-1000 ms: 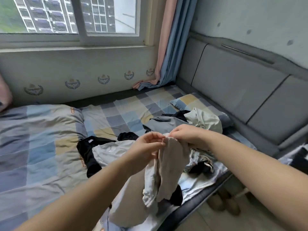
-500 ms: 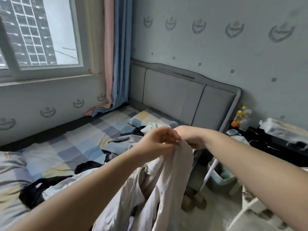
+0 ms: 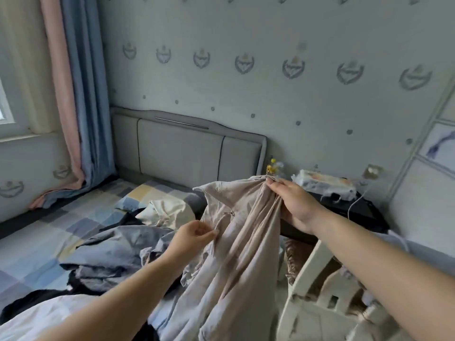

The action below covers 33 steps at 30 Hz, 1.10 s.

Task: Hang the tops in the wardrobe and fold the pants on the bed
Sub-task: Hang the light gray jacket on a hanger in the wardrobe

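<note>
Beige collared shirt [image 3: 236, 242] held up above the bed [image 3: 49, 242], clear of the clothes pile [image 3: 118, 249], so it drapes open for sorting. Right hand [image 3: 293, 203] grip bunched tight on the shoulder, carrying the weight. Left hand [image 3: 192, 236] grip pinches the front placket, likely straightening it for hanging. Wardrobe not visible.

Pale crest-patterned wall [image 3: 270, 33], grey padded headboard [image 3: 182, 151], pink-and-blue curtains [image 3: 73, 94], perhaps a window [image 3: 5, 107] at left.
</note>
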Motion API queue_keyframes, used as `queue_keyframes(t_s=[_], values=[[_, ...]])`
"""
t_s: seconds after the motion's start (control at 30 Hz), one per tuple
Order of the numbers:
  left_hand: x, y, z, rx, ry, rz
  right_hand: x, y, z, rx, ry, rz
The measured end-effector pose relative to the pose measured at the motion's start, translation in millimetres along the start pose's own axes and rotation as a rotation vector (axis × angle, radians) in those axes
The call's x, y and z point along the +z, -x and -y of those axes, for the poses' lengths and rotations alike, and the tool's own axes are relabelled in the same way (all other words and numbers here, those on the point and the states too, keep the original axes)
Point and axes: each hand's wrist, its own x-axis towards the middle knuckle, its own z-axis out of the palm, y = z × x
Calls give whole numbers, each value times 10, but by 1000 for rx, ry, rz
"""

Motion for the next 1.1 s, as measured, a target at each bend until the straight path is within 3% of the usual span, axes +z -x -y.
queue_keyframes(t_s=[0.23,0.4,0.57,0.67,0.9,1.0,1.1], values=[[1208,-189,-517,16,-44,23,-1020,422,196,-10,-225,-132],[2002,-306,-849,144,-205,210,-1741,736,139,-58,-268,-310],[2524,-493,-1156,124,-64,315,-2483,1028,-15,-55,-72,-650],[2747,-644,-1414,175,25,404,-2871,1198,-137,-3,1,-764],[3283,-1187,-2047,862,-421,540,-3506,1447,-254,206,338,-738],[3576,-1432,-2364,967,-371,539,-3645,1441,-182,288,549,-660],[3903,-1589,-2666,1031,-176,664,-3716,1335,-100,397,684,-566]])
